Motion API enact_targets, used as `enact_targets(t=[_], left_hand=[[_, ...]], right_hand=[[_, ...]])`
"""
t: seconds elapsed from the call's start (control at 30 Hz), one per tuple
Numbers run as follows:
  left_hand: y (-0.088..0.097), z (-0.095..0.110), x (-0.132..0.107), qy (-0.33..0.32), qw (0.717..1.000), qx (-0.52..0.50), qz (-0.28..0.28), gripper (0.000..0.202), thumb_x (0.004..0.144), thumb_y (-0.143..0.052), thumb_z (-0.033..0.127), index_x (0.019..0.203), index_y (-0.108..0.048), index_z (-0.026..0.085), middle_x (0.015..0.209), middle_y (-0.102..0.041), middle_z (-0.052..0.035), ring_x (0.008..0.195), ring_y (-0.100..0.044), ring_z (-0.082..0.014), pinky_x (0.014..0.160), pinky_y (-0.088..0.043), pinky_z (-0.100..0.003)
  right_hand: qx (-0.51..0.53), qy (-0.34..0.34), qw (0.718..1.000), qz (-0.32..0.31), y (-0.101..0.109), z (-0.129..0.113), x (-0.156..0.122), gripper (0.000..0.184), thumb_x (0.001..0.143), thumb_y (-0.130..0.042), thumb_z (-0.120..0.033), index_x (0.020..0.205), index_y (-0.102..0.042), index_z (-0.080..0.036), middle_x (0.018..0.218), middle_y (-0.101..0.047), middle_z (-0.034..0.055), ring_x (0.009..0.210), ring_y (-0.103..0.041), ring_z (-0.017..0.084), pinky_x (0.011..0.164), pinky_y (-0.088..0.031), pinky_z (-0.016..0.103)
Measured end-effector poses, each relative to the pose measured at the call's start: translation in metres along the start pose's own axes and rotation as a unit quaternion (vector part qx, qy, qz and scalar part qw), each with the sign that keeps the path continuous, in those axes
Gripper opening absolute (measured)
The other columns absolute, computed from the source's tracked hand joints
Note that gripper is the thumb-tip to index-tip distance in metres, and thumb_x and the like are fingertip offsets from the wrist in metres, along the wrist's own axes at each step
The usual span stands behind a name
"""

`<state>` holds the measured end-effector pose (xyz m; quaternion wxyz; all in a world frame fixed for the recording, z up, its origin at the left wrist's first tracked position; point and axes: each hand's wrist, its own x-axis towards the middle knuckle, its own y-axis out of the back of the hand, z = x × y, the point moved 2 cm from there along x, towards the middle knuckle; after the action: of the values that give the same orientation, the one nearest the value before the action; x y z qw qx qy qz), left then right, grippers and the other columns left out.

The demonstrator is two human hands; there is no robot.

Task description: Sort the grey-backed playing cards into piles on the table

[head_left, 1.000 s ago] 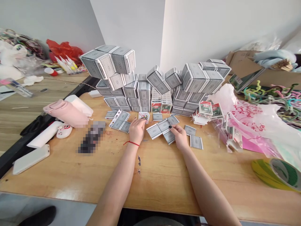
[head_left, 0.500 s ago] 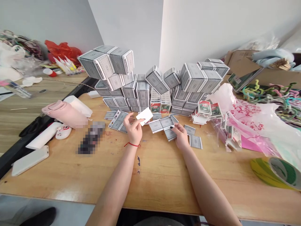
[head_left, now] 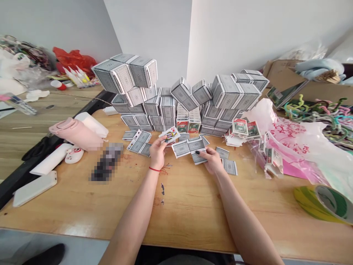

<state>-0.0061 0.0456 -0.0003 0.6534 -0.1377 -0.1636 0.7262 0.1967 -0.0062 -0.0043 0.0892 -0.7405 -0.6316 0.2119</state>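
Note:
Between the thumb and fingers of my left hand (head_left: 157,154) is a playing card (head_left: 172,134), its picture face with a red heart in the corner turned up. A piece of joined playing cards (head_left: 181,148), grey patterned backs showing, is pinched in my right hand (head_left: 214,161). The two hands are apart, both just above the table. Beside my left hand lie more joined cards (head_left: 138,142), with face strips along one edge. Loose grey-backed cards (head_left: 230,166) lie right of my right hand. Behind stands a stacked structure of card-covered blocks (head_left: 167,108).
Boxed card decks (head_left: 239,127) and a plastic bag (head_left: 292,136) sit to the right, with a tape roll (head_left: 306,200) nearer me. At left are a pink bottle (head_left: 71,132), a white power bank (head_left: 34,188) and white rolls (head_left: 51,159). A cardboard box (head_left: 284,71) stands at back right.
The card in my left hand has turned from a blank white side to its picture face. My right hand and its joined cards have shifted slightly left.

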Motion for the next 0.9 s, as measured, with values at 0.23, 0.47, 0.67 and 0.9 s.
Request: enact_targets(t=[0.23, 0.47, 0.67, 0.9], left_hand=[[-0.007, 0.000, -0.004, -0.008, 0.998, 0.043, -0.039, 0.073, 0.062, -0.068, 0.029, 0.127, -0.034, 0.028, 0.097, -0.062, -0.0072, 0.061, -0.061, -0.0135, 0.052, -0.050, -0.025], [0.000, 0.000, 0.002, 0.048, 0.998, -0.049, -0.003, 0.034, 0.060, -0.067, 0.024, 0.092, -0.058, 0.016, 0.063, -0.057, 0.0026, 0.046, -0.050, -0.0054, 0.044, -0.042, -0.018], [0.004, 0.003, 0.004, 0.052, 0.994, -0.085, 0.039, 0.021, 0.058, -0.067, 0.020, 0.076, -0.058, 0.016, 0.057, -0.055, 0.0045, 0.045, -0.048, -0.0040, 0.044, -0.039, -0.016], [0.005, 0.006, 0.004, -0.021, 0.998, -0.021, 0.062, 0.021, 0.059, -0.066, 0.025, 0.075, -0.058, 0.015, 0.057, -0.056, 0.0033, 0.046, -0.047, -0.0054, 0.044, -0.037, -0.017]], right_hand=[[0.075, -0.012, 0.997, 0.005, 0.004, -0.005, 0.002, 0.023, 0.056, -0.073, -0.031, 0.072, -0.060, -0.022, 0.065, -0.060, -0.0040, 0.052, -0.055, 0.011, 0.047, -0.050, 0.025], [0.071, 0.007, 0.997, 0.010, 0.010, -0.009, 0.005, 0.036, 0.046, -0.077, -0.019, 0.076, -0.057, -0.022, 0.077, -0.065, -0.0025, 0.065, -0.061, 0.015, 0.063, -0.052, 0.029], [0.044, 0.015, 0.997, 0.053, 0.016, -0.003, 0.009, 0.031, 0.047, -0.077, -0.023, 0.068, -0.054, -0.021, 0.070, -0.063, -0.0032, 0.059, -0.059, 0.014, 0.056, -0.051, 0.028], [-0.001, 0.033, 0.998, 0.062, 0.016, -0.005, 0.008, 0.032, 0.046, -0.078, -0.027, 0.064, -0.052, -0.020, 0.062, -0.060, -0.0050, 0.051, -0.056, 0.011, 0.046, -0.044, 0.023]])
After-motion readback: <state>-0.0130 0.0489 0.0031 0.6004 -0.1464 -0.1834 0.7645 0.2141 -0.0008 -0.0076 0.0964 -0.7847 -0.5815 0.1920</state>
